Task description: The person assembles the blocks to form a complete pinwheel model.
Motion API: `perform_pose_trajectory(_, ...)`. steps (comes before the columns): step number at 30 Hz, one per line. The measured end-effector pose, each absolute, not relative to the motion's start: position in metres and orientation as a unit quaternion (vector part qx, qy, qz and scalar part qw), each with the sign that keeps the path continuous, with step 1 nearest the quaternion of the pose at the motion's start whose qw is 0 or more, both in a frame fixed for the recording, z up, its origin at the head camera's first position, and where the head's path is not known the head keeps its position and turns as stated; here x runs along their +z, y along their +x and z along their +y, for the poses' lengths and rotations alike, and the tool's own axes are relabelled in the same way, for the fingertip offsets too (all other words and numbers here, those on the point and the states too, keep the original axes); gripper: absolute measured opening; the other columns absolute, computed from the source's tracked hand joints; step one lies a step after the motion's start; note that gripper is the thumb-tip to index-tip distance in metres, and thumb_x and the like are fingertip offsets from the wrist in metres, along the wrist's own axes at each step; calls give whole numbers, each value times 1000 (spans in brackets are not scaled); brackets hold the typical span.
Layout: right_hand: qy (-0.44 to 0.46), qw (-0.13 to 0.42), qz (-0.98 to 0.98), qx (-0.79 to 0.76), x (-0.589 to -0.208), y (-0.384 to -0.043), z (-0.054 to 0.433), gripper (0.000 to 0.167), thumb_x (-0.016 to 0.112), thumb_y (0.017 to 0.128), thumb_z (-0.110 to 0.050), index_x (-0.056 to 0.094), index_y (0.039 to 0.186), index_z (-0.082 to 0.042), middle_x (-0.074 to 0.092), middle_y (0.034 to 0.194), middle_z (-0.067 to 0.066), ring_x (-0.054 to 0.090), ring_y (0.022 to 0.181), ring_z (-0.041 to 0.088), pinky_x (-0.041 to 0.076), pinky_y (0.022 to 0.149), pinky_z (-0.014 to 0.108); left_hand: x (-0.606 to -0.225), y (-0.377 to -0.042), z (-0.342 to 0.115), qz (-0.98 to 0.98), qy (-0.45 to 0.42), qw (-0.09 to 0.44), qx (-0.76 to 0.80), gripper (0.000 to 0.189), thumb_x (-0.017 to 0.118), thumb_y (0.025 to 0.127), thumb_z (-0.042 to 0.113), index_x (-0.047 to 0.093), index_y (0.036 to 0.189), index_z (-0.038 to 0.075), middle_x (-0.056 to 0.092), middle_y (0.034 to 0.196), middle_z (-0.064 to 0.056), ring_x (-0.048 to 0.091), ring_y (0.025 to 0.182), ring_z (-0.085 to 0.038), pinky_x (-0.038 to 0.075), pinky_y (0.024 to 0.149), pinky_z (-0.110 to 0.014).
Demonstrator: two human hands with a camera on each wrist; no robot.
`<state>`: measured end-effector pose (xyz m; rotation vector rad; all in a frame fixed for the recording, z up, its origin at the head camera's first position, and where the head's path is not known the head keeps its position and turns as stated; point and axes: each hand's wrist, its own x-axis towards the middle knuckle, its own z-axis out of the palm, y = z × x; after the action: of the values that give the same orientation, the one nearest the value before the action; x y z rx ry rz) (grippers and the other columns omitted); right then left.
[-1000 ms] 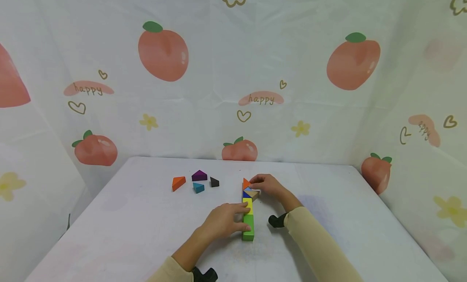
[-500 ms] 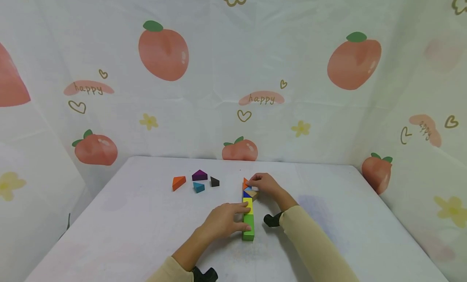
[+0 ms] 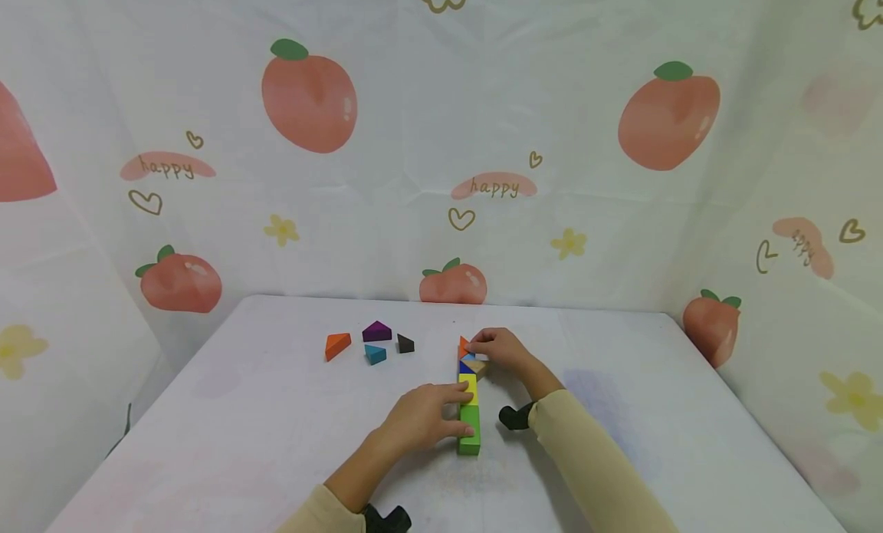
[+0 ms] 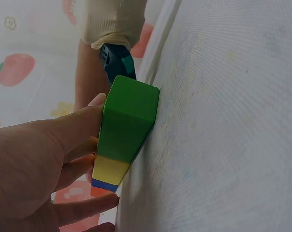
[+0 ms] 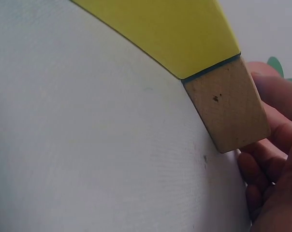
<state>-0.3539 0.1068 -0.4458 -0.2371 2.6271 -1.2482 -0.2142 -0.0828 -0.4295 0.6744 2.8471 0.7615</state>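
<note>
A row of wooden building blocks runs away from the person: a green block [image 3: 470, 441] nearest, then a yellow block [image 3: 472, 380], a dark blue triangle [image 3: 465, 368], a bare-wood triangular block [image 3: 479, 366], a light blue piece and an orange triangle [image 3: 463, 347]. My left hand [image 3: 417, 419] rests against the row's left side, fingers spread, thumb on the green block [image 4: 129, 111] and fingertips on the yellow one. At the far end my right hand [image 3: 507, 349] touches the orange and light blue pieces, fingers bent beside the bare-wood block [image 5: 228, 108]. Its grip is partly hidden.
Left of the row lie an orange block [image 3: 337, 346], a purple triangular block [image 3: 377, 332], a teal block [image 3: 375, 355] and a dark grey block [image 3: 405, 343]. The white table [image 3: 228, 426] backs onto a fruit-printed cloth [image 3: 386, 234].
My right hand has shifted slightly left, and the bare-wood block sits closer against the row. My left hand stays in place on the green and yellow blocks.
</note>
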Motion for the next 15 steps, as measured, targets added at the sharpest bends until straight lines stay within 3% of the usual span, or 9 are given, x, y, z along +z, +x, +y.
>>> perform_pose_trajectory(11,-89,107,887,-439,-446,-351,112,26,70,89,-36,71,101,-13,66,98,-2,54,92,19,48,81,32,-427,-213,-83,939,227,58,251,57,72,82,53,64,131,25,54,139,11,50,128,-19,45,99,-46)
perform_pose_trajectory(15,-95,107,885,-442,-446,-350,118,29,67,91,-39,71,107,-15,66,104,-2,55,101,21,46,91,40,-427,-213,-83,938,227,60,255,57,72,82,52,64,132,25,54,139,11,49,129,-20,45,100,-46)
